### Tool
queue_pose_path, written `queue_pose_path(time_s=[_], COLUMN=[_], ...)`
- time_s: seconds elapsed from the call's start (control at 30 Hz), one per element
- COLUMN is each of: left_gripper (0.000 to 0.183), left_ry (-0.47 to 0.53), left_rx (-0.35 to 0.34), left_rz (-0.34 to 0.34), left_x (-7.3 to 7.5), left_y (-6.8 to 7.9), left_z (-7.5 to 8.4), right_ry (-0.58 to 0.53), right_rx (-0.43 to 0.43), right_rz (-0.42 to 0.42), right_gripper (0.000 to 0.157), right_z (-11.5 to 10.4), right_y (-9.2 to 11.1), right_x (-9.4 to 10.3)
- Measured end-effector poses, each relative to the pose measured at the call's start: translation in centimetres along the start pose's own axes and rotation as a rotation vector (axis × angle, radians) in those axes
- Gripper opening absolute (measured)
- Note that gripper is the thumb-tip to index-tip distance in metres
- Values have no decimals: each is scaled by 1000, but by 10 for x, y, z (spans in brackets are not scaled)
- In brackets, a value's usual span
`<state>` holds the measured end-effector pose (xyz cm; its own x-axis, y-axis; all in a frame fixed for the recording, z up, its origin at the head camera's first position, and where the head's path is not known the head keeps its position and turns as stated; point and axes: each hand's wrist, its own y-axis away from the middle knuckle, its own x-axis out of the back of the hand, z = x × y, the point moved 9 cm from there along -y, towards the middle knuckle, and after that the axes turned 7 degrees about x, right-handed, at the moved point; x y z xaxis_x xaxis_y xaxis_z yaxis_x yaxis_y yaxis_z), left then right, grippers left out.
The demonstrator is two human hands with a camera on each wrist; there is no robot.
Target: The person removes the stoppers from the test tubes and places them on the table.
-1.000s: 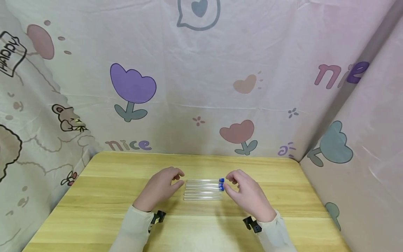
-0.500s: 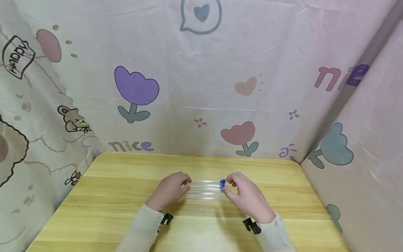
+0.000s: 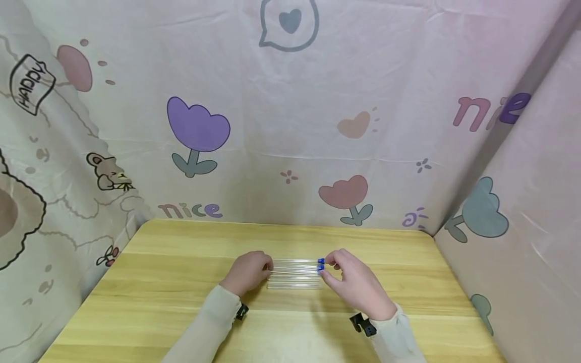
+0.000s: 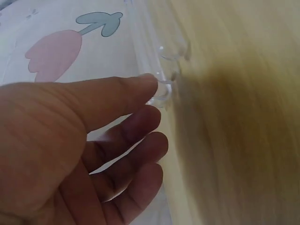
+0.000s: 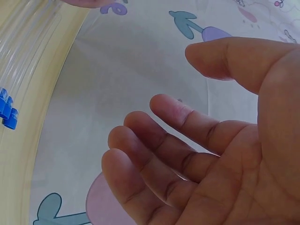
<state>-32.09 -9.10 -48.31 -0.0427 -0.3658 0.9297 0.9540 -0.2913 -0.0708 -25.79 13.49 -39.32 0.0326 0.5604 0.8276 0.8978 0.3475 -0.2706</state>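
On the yellow wood-grained tabletop point(image 3: 290, 325), a row of slim, clear, see-through tubes point(image 3: 295, 270) lies flat, side by side; the wood shows through their walls, and whatever else might be inside is too small to tell; pale streaks of glare run along them; their left ends are rounded, and at the right ends of those farther from the person sit small bright-blue caps point(image 5: 6, 108), three of them visible from the right wrist.

At the tubes' left end is the left hand point(image 3: 247, 272), thumb tip against one rounded end and fingers loosely bent; whether it pinches that tube I cannot tell; just beside the tubes' capped end is the right hand point(image 3: 354, 280), its fingers relaxed, gently curved and holding nothing.

Nearer the person than the tubes, each cream sleeve point(image 3: 204, 322) has a small black device point(image 3: 363, 324) at the wrist; beyond the tubes hangs a whitish printed cloth point(image 3: 281, 91) with a purple tulip point(image 3: 199, 126) and a dusty-pink tulip point(image 3: 343, 192); similar cloth also stands to the tubes' left and right.
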Motion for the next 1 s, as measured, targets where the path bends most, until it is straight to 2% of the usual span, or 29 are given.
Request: queue_pose_path(time_s=[0.37,0.77,0.9,1.0], left_gripper=[7,6,5,6], left_ry=[4,61,48,52], left_rx=[-11,6,-28,-59], left_rz=[37,18,40,84], left_x=[-6,-13,-13,-8], left_y=[-10,-9,-9,-8], left_z=[-7,-16,-15,-15], right_ry=[-8,-9,-9,-9], right_rx=[-10,-3,-4,-7], right_rz=[9,11,6,5], right_gripper=[16,14,14,13], right_z=[3,4,5,5], right_y=[0,-1,0,0], right_x=[1,0,0,-1])
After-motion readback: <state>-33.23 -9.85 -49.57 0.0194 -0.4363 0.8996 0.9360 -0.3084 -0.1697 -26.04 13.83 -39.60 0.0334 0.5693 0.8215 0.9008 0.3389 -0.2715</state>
